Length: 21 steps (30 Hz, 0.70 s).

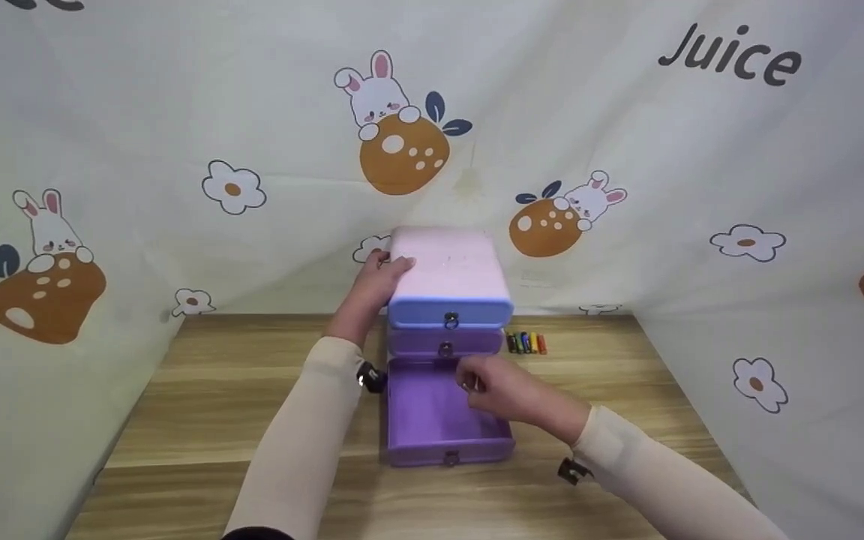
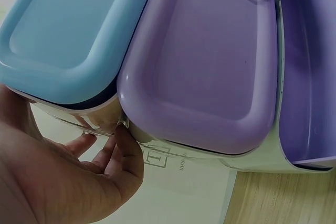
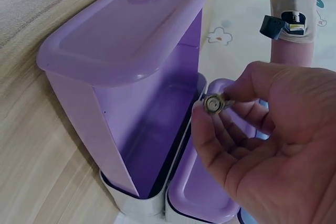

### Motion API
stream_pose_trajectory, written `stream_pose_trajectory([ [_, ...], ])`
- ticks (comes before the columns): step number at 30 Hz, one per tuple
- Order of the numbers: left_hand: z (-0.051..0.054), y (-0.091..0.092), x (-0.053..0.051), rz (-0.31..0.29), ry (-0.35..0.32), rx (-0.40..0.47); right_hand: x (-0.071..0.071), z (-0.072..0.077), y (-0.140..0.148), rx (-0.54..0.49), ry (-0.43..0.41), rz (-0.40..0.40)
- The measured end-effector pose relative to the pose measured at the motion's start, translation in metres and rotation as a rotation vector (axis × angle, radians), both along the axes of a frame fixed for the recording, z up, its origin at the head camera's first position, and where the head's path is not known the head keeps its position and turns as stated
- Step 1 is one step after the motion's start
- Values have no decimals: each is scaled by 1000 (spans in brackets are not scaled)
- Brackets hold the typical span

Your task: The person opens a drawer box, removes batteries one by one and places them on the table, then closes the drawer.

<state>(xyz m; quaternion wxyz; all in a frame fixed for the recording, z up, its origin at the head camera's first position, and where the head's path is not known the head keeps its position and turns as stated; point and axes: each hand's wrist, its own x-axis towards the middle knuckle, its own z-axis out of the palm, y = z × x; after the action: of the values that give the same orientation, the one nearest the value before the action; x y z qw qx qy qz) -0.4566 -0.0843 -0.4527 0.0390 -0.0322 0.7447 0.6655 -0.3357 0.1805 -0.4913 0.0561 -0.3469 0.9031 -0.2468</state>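
A stacked drawer cabinet [image 1: 447,262] has a pink top, a blue top drawer [image 1: 417,313] and a purple middle drawer [image 1: 409,343], both closed. The purple bottom drawer [image 1: 432,420] is pulled out, and its visible inside holds nothing. My left hand [image 1: 383,277] rests against the cabinet's left side, thumb over the top edge and fingertips touching the side. Above the open drawer, my right hand [image 1: 503,386] pinches a small cylinder with a round metallic end [image 3: 213,103] between thumb and fingers. Seen end-on, its exact kind is unclear.
Several small coloured cylinders [image 1: 526,343] lie in a row on the wooden table [image 1: 252,420], right of the cabinet. Ring pulls [image 1: 451,457] hang on the drawer fronts. A printed cloth [image 1: 282,135] encloses the back and sides.
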Motion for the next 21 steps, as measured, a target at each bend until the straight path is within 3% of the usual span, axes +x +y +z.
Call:
stream_pose_trajectory([
  [9,1,-1,0,-9,8,-58,-2,5,10,-46,65,-31],
  [21,1,-1,0,-4,-6,-52,-6,7,31,-88,-1,-122],
])
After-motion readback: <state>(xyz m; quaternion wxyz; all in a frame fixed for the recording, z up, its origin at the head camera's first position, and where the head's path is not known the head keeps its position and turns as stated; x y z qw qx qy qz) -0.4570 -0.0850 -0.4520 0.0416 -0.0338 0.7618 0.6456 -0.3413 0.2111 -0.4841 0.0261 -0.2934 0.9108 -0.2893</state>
